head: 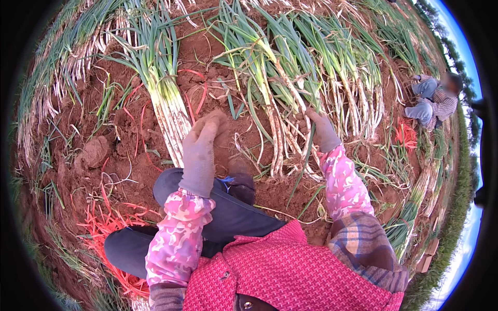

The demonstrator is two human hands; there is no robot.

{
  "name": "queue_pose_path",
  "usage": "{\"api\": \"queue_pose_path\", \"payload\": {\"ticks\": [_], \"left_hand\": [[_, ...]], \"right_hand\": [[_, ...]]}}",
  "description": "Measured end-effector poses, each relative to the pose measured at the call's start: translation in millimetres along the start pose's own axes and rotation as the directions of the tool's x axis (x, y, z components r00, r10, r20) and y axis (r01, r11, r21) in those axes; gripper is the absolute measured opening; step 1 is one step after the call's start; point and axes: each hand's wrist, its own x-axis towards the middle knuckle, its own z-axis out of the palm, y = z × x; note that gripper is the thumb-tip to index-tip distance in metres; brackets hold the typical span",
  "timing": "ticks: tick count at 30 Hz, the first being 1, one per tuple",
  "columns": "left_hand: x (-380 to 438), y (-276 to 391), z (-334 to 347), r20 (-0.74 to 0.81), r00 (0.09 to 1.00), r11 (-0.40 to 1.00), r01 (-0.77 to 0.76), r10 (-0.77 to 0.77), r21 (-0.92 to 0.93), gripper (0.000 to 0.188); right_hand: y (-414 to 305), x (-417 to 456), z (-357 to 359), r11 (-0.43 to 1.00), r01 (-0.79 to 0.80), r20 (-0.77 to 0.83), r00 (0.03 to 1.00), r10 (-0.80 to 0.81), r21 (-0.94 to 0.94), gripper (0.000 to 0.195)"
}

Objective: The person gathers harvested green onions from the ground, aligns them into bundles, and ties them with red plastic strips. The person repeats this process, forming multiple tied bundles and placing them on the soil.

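Both my hands wear pale knitted gloves soiled with earth. My left hand (204,145) is raised over the soil, its fingertips close together; whether anything thin is between them cannot be made out. Just left of it lies a thick bundle of green onions (168,105), white stalks towards me. My right hand (322,130) has its fingers around the white stalk of a long green onion (290,84), whose leaves point away from me. Loose green onions (274,132) with dirty roots lie between my hands, and more lie beyond the right one.
Red plastic tying strips (105,229) are heaped by my bent knee, with loose strands (202,91) on the reddish soil. Rows of green onions (78,58) lie at the far left. Another person (435,99) sits at the right beside a red strip pile (405,134).
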Motion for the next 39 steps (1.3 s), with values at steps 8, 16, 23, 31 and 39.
{"api": "queue_pose_path", "payload": {"ticks": [8,16,23,31,39], "left_hand": [[-3.2,-150.6,80.4,0.325,0.826,0.836,0.280,-0.461,0.472,0.043],[25.2,-125.9,61.2,0.178,0.929,0.793,0.369,-0.324,-0.484,0.030],[21.4,-54.3,66.9,0.031,0.996,0.978,0.087,-0.082,-0.192,0.042],[21.0,-22.0,52.8,-0.136,0.978,0.984,0.145,-0.159,-0.103,0.039],[19.6,-18.6,28.9,-0.146,0.982,0.987,0.101,-0.118,-0.121,0.035]], "right_hand": [[20.8,-41.5,84.5,0.988,-0.098,0.239,0.969,0.066,0.122,0.039],[-13.0,-76.0,-30.5,0.927,0.078,0.020,0.996,-0.092,0.367,0.034],[79.9,-108.8,-158.2,-0.503,0.107,-0.270,0.738,0.618,-0.858,0.068],[134.1,43.4,13.5,0.120,0.016,-0.045,0.871,-0.489,-0.993,0.041],[153.8,18.5,96.1,0.721,0.286,-0.188,0.845,-0.501,-0.631,0.025]]}}
